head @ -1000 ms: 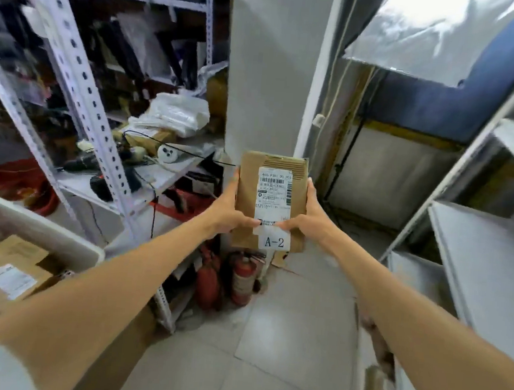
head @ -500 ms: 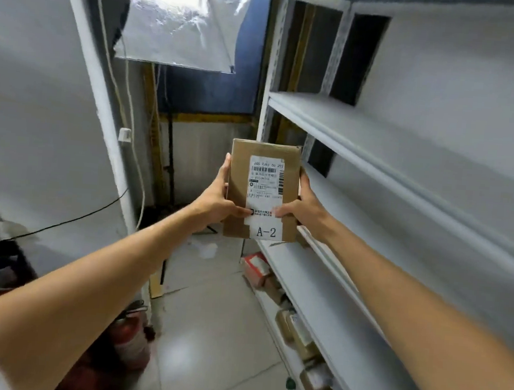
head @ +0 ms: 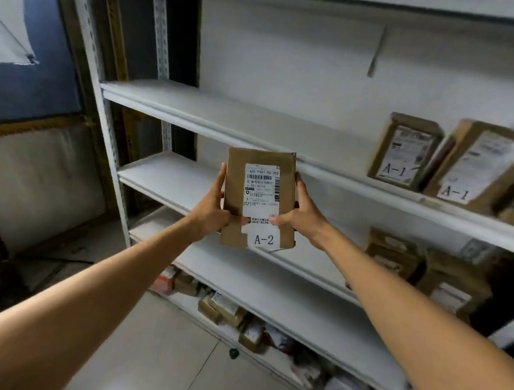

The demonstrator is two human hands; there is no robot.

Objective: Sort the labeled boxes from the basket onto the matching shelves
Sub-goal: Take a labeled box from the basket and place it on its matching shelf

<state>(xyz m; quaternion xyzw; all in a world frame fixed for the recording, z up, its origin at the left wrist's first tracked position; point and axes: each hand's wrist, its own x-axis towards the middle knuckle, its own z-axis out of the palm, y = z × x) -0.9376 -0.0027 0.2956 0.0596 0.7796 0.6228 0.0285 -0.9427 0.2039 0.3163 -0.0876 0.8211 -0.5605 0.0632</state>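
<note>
The left hand [head: 209, 214] and right hand [head: 301, 218] are gripping the A-2 box [head: 235, 177] by its sides, holding it upright before the white shelf unit [head: 194, 113]. Two A-1 boxes [head: 403, 151] are standing on its upper shelf, at right.

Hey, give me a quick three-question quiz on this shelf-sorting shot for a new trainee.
1. True or false: the held box is labelled A-1.
2. How do the left hand and right hand hold it? A) both underneath it B) one at each side edge, thumbs on the front C) only the left touches it
3. Fill in: the two boxes standing at the right of the upper shelf both read ___.
Key: 1 false, it reads A-2. 2 B. 3 A-1.
</note>
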